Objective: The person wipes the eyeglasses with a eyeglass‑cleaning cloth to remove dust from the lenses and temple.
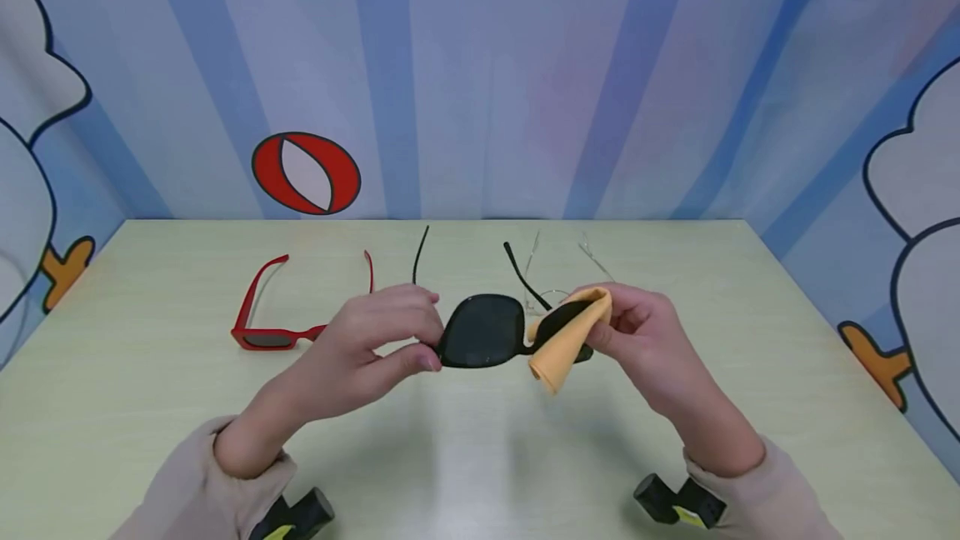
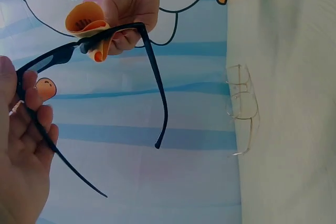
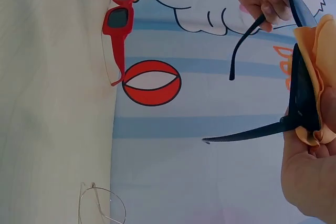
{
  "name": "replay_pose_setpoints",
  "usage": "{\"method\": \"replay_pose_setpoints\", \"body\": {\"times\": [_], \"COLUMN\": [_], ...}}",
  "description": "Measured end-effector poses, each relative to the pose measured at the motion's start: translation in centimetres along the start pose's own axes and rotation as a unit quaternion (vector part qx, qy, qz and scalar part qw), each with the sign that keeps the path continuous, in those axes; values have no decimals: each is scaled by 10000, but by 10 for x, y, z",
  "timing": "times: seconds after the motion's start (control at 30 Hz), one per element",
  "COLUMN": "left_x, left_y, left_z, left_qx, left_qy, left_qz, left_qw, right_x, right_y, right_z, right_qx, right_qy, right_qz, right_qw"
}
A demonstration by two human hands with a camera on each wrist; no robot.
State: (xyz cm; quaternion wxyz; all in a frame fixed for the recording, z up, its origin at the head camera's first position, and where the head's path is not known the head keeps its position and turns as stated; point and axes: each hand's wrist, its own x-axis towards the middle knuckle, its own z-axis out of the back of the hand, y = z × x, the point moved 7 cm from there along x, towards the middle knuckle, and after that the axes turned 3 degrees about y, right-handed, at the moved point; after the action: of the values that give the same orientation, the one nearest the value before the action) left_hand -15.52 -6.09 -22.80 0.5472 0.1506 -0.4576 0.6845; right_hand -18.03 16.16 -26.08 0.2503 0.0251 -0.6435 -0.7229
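fingers of the left hand [image 1: 348, 357] pinch the black sunglasses [image 1: 517, 332] above the table [image 1: 450, 457], fingers of the right hand [image 1: 652, 348] grip the orange cloth [image 1: 564, 352] around one lens [image 1: 561, 320], so wiping seems partway, and the bare lens [image 1: 482, 333] may be done or waiting.
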Motion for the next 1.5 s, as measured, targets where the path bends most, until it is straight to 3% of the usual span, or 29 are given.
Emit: {"method": "replay_pose_setpoints", "body": {"times": [0.07,0.17,0.3,0.37,0.43,0.47,0.5,0.6,0.63,0.67,0.73,0.8,0.87,0.93,1.03,1.1,1.17,1.27,1.4,1.5], "left_x": [-1,-5,-9,-10,-10,-10,-11,-12,-12,-12,-10,-9,-8,-8,-7,-6,-4,-4,-6,-7], "left_y": [3,11,21,24,26,26,26,27,27,26,26,26,26,25,24,25,25,26,27,28], "left_z": [-2,-4,-5,-5,-6,-6,-6,-5,-5,-6,-8,-10,-12,-12,-12,-12,-12,-12,-10,-8], "left_qx": [-424,-1084,-1714,-1871,-1990,-1998,-1995,-1945,-1933,-1950,-2073,-2216,-2277,-2262,-2097,-2088,-2058,-2279,-2268,-2074], "left_qy": [55,20,-245,-416,-569,-634,-701,-911,-968,-1007,-1045,-1043,-1044,-1067,-1078,-1063,-1081,-1115,-1213,-1273], "left_qz": [103,497,1050,1188,1268,1304,1326,1413,1407,1374,1335,1342,1296,1288,1236,1231,1234,1221,1295,1366], "left_qw": [9990,9929,9793,9742,9701,9690,9684,9664,9662,9659,9635,9602,9594,9596,9639,9643,9647,9596,9576,9603], "right_x": [1,0,-5,-7,-8,-8,-10,-15,-16,-18,-19,-21,-22,-19,-11,-7,-5,-7,-13,-18], "right_y": [1,4,14,24,38,47,55,74,77,79,80,81,82,85,86,87,86,87,86,84], "right_z": [-1,-1,1,1,-2,-6,-11,-41,-53,-66,-89,-105,-111,-109,-96,-92,-95,-105,-108,-101], "right_qx": [160,249,-295,-846,-1548,-1983,-2382,-3397,-3625,-3746,-3930,-4082,-4136,-4177,-4213,-4345,-4442,-4487,-4389,-4337], "right_qy": [22,-113,-722,-1096,-1406,-1588,-1779,-2181,-2236,-2225,-1976,-1668,-1499,-1384,-1437,-1466,-1391,-1115,-814,-786], "right_qz": [-4,80,202,435,1103,1598,2148,3801,4181,4505,4962,5171,5262,5077,4569,4287,4273,4541,4841,4833], "right_qw": [9999,9996,9968,9894,9717,9539,9303,8322,8023,7792,7485,7336,7277,7407,7701,7784,7751,7616,7526,7564]}}
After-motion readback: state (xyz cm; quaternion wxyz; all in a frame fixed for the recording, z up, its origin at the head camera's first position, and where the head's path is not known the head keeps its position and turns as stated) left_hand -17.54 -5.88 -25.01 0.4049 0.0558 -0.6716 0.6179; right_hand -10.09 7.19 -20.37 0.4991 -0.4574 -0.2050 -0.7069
